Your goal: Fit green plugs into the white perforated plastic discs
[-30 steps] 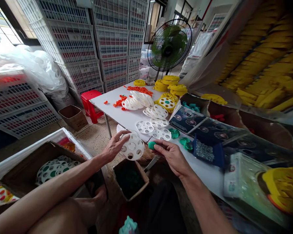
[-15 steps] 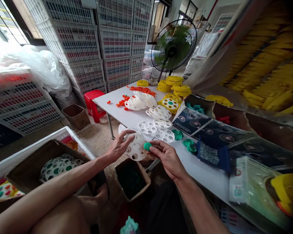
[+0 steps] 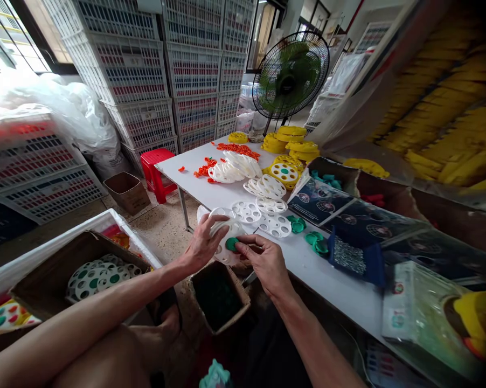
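Observation:
My left hand (image 3: 206, 240) grips a white plastic disc with round holes (image 3: 222, 256) by its left and upper rim, above the near edge of the table. Between the thumb and fingers of my right hand (image 3: 263, 257) is a small round green cap (image 3: 231, 244), held against the middle of that disc. Whether the cap is seated in a hole I cannot tell. More white holed discs (image 3: 247, 212) lie on the table just beyond my hands. Loose green caps (image 3: 297, 223) rest to their right.
A blue tray of small metal screws (image 3: 348, 256) sits on the white table (image 3: 307, 275), before a partitioned cardboard box (image 3: 348, 215). Below my hands stands an open carton (image 3: 243, 307). At left, a box (image 3: 36, 285) holds finished-looking discs (image 3: 101, 275). Behind are yellow parts (image 3: 295, 143) and a fan (image 3: 289, 75).
My right hand has moved left and brought the green cap from the disc's right edge onto its middle. The white disc has tilted in my left hand.

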Motion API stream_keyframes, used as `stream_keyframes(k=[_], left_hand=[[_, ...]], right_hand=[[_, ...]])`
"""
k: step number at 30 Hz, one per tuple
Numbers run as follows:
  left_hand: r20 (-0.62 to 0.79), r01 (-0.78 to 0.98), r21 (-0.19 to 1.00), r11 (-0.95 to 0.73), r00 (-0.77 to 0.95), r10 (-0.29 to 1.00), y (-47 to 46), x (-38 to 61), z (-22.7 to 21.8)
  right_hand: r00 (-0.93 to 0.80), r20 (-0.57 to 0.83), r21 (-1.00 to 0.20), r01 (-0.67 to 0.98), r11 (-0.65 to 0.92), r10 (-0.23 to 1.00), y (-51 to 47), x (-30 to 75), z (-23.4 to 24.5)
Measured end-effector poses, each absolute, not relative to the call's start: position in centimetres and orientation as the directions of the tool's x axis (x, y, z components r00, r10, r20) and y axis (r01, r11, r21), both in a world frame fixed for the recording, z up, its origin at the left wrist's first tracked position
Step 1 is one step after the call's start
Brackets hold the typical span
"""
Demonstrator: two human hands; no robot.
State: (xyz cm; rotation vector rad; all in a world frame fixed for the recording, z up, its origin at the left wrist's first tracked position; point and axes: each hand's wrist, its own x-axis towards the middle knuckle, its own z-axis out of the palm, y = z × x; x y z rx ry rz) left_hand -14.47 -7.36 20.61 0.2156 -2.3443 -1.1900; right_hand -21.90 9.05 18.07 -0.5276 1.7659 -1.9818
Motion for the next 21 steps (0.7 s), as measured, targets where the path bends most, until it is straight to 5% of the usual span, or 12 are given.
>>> stream_keyframes(k=[11, 21], left_hand=[[0.374, 0.089, 0.816, 0.571, -0.834, -0.405, -7.2, -14.3, 20.6], [0.296, 0.041, 0.864, 0.501, -0.848, -0.44, -7.2, -14.1, 20.7]], right_hand=[[-0.884, -0.075, -0.982, 0.146, -0.121, -0.461, 7.8, -20.3, 18.3], [-0.925, 0.208, -0.959, -0.256, 0.118, -0.319, 7.3, -20.6, 17.5]])
